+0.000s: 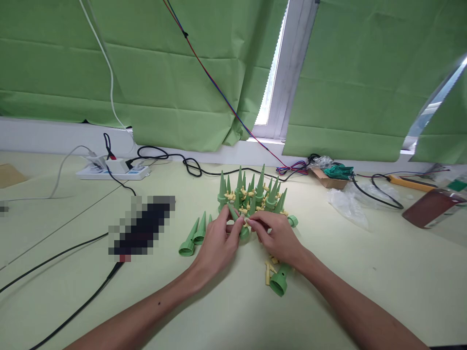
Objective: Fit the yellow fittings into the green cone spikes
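Observation:
My left hand (221,238) is closed round a green plastic cone spike (233,214), whose wide round end points down towards me. Close against it, the fingertips of my right hand (274,233) are pinched on a small yellow plastic valve (245,226), mostly hidden by the fingers. Behind both hands stands a cluster of green spikes (260,187) with yellow valves among them. Left of my left hand, loose green spikes (188,243) lie tilted on the table. Below my right wrist are another green spike (279,283) and some yellow valves (269,273).
A blurred dark device (146,226) with a cable lies at left, before a white power strip (113,170). Black cables run along the wall. At right are a small cardboard box (330,180), a clear plastic bag (348,206) and a bottle of dark red liquid (432,206).

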Motion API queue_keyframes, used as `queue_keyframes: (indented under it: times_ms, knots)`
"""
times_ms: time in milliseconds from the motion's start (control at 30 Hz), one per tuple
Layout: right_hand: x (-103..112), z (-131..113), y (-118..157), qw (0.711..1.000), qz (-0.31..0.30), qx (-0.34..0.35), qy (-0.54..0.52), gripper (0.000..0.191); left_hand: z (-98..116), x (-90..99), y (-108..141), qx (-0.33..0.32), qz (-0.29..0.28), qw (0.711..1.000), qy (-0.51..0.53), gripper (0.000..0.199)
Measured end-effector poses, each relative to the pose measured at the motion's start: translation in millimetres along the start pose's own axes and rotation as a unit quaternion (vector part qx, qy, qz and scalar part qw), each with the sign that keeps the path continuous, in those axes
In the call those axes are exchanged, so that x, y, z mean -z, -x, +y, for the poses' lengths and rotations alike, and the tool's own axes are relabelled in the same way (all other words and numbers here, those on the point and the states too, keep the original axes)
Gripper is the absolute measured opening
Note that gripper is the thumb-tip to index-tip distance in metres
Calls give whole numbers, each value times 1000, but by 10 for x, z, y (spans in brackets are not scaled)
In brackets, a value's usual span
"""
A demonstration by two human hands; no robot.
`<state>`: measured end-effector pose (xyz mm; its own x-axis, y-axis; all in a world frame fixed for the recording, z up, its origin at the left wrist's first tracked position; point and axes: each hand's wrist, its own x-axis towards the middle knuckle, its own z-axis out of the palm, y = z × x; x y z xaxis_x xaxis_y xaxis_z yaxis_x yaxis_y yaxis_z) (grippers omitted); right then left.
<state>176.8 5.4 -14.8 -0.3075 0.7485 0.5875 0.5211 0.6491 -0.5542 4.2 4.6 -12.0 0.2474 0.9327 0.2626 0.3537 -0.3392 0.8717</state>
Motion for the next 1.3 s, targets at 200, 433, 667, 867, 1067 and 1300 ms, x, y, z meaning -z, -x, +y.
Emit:
queue_keyframes:
  times_ms: [200,433,667,867,1067,1300]
  knots:
    - [1,-28,7,1000,-6,-26,-2,24,44,-10,9,-17,13,999,25,22]
    - [9,-73,-13,997,-13,-68,-23,26,69,-14,28,-56,28,998,-25,19]
    - [20,-108,-29,980,-39,-158,-112,31,27,-28,55,-101,25,991,-82,17]
    - [23,-85,-26,938,-68,-243,-236,34,10,-26,70,-154,17,982,-107,14]
    - [41,-86,-46,920,-84,-273,-267,34,12,-33,71,-165,10,980,-110,15]
    - [34,-67,-56,925,-24,-252,-284,40,47,-31,84,-172,5,984,-56,23]
